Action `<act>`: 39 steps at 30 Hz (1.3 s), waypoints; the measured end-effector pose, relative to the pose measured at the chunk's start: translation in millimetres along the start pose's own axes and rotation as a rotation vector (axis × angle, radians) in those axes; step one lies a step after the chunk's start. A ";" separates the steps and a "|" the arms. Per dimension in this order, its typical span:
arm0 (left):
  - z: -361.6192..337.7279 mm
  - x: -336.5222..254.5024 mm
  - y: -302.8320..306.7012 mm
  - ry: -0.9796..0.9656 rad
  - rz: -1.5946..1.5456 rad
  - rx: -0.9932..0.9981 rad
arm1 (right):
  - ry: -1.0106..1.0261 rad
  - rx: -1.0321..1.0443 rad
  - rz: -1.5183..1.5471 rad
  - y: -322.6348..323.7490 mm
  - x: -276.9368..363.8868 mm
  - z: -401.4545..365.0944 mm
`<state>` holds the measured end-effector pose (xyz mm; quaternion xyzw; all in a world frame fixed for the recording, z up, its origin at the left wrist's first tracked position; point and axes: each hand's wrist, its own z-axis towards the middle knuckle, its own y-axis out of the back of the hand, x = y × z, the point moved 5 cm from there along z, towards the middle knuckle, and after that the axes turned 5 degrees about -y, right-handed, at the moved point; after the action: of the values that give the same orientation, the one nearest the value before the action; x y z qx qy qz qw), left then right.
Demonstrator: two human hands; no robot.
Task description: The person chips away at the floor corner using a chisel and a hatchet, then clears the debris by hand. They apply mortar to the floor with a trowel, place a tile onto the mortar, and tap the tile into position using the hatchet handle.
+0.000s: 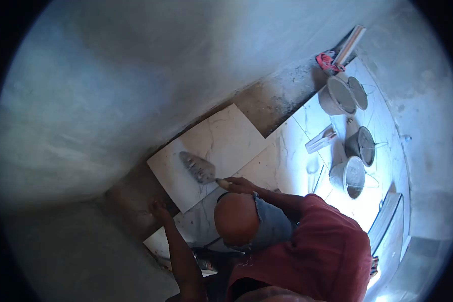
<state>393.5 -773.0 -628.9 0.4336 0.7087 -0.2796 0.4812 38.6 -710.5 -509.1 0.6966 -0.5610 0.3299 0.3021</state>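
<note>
My right hand is wrapped round the handle of a trowel. The trowel's mortar-smeared blade lies over a pale, marble-veined floor tile and points away to the left. My left hand is beside that tile's left corner, above a strip of bare brown floor. Its small fingers look apart and hold nothing I can see. My bent knee shows through torn jeans near the tile's near edge.
Grey walls meet at the left corner. Buckets, including one of grey mix, stand on laid tiles at right. A white tile offcut and pink cloth lie nearby. Dark boards rest at far right.
</note>
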 end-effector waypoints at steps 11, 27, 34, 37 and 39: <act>-18.7 2.2 -31.7 -0.207 0.399 0.163 | -0.160 -0.493 0.313 161.2 -13.3 -44.0; -14.5 46.8 -16.2 -0.077 0.558 0.253 | -0.067 -0.609 0.553 179.3 -31.7 -29.3; -40.5 7.7 -32.4 -0.012 0.404 0.266 | -0.083 -0.636 0.592 164.1 -48.9 -36.7; -35.7 11.1 -28.5 -0.025 0.504 0.296 | -0.074 -0.647 0.624 168.4 -52.8 -33.9; -28.0 28.2 -22.6 -0.011 0.457 0.287 | -0.079 -0.677 0.634 172.3 -53.5 -32.7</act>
<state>356.7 -751.1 -644.8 0.6446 0.5428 -0.2638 0.4693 -142.5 -685.9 -523.4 0.3651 -0.8332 0.1776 0.3753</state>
